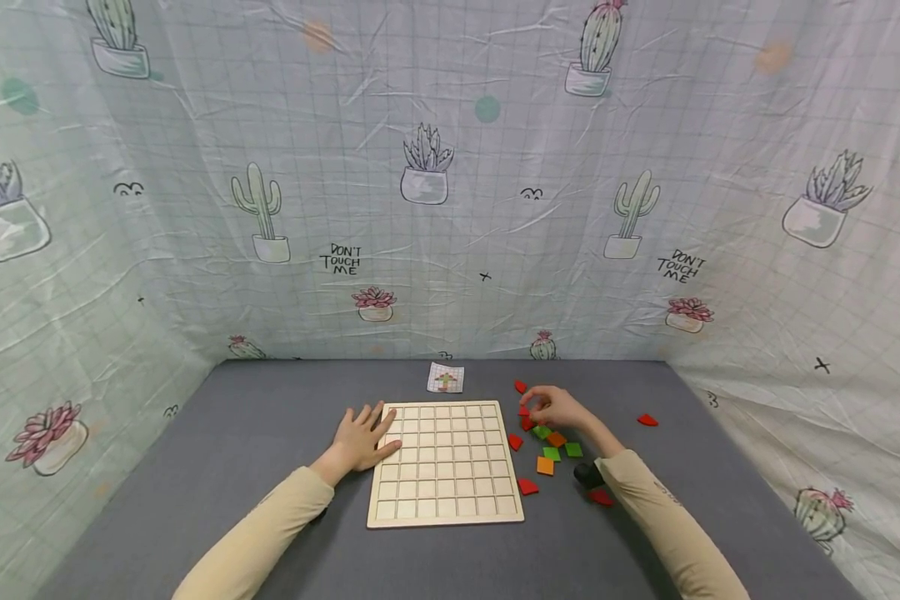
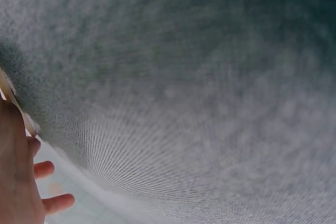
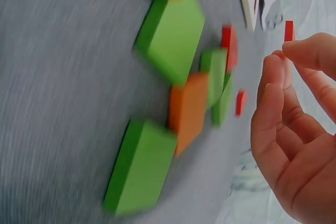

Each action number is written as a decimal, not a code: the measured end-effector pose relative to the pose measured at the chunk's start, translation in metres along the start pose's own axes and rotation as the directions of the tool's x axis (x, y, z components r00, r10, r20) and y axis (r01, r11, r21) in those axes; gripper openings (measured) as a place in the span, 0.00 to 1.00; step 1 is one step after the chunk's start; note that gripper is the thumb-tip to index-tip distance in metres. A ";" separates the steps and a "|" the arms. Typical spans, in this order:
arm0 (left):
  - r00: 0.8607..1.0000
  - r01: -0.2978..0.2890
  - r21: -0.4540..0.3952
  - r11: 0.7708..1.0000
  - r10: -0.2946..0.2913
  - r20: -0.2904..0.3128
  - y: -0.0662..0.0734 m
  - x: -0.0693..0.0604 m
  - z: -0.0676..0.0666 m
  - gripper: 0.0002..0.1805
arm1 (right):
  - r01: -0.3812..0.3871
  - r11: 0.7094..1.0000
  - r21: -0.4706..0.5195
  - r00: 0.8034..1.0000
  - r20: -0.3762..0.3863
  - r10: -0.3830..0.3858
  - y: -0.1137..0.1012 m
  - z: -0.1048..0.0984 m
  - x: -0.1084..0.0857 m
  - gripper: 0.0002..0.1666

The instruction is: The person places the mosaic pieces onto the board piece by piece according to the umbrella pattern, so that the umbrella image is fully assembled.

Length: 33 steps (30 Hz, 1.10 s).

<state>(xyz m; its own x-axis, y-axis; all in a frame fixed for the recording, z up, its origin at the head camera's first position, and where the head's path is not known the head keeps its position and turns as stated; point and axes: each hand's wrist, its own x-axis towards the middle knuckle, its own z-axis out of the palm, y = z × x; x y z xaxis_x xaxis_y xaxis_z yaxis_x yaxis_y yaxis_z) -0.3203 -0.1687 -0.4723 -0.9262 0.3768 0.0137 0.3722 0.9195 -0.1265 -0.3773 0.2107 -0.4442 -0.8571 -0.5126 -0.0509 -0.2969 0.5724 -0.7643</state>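
Observation:
A pale wooden board (image 1: 450, 454) with a grid of square recesses lies on the grey table. My left hand (image 1: 357, 437) rests at its upper left edge, fingers spread, thumb over the rim; the left wrist view catches only part of this hand (image 2: 18, 177). Right of the board, my right hand (image 1: 558, 408) is raised over scattered coloured pieces. Between thumb and fingertips it pinches a small red piece (image 3: 289, 31). Below that hand lie green squares (image 1: 573, 450), orange squares (image 1: 545, 466) and red quarter-round pieces (image 1: 527, 487).
Behind the board lies a small paper card (image 1: 446, 378) with a coloured pattern on a grid. One red piece (image 1: 647, 420) sits apart at the far right, another (image 1: 521, 387) toward the back. A cactus-print curtain (image 1: 450, 275) hangs along the table's back edge and sides.

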 end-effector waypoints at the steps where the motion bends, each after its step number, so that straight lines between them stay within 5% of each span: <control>1: 1.000 0.002 -0.001 1.000 -0.002 0.000 0.000 0.000 0.000 0.35 | 0.014 1.000 -0.013 1.000 0.010 -0.014 -0.002 0.003 0.001 0.16; 19: 1.000 -0.004 0.062 0.998 0.005 -0.010 0.003 -0.003 0.002 0.35 | 0.112 0.993 -0.034 0.992 0.069 -0.110 -0.053 0.052 0.026 0.16; 33: 1.000 -0.007 0.068 0.998 0.006 0.011 0.004 -0.001 0.001 0.37 | 0.120 0.989 -0.085 0.987 0.120 -0.109 -0.063 0.080 0.050 0.14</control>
<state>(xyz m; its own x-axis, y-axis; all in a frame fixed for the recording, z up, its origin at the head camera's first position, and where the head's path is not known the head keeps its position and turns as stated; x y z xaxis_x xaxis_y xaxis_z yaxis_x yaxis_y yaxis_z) -0.3184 -0.1656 -0.4736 -0.9244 0.3814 0.0016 0.3739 0.9071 -0.1933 -0.3680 0.0973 -0.4503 -0.7631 -0.6449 -0.0435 -0.4320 0.5589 -0.7078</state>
